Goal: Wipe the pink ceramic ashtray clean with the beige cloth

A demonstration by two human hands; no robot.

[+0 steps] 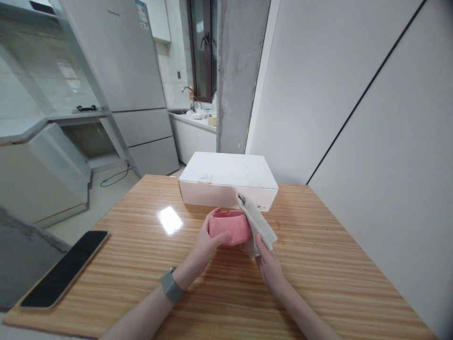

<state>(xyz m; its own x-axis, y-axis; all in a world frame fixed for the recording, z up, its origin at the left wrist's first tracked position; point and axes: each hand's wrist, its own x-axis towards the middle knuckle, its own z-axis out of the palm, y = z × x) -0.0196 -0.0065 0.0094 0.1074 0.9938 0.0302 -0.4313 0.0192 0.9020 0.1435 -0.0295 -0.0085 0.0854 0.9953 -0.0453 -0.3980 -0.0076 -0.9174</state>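
Note:
A pink ashtray [231, 229] with a notched rim is gripped by my left hand [208, 238], the thumb on its near wall and the fingers round its left side. It is tilted a little and held above the table. My right hand [268, 259] is closed on a folded grey cloth [260, 224], thumb on top. The cloth lies against the ashtray's right side and covers part of it. The fingers beneath the cloth are hidden.
A white box [230, 170] stands on the wooden table [339, 274] just beyond my hands. A dark phone [65, 269] lies near the left edge. The white wall [371, 118] rises along the right. Beyond stand a fridge [116, 61] and a sink counter [194, 134].

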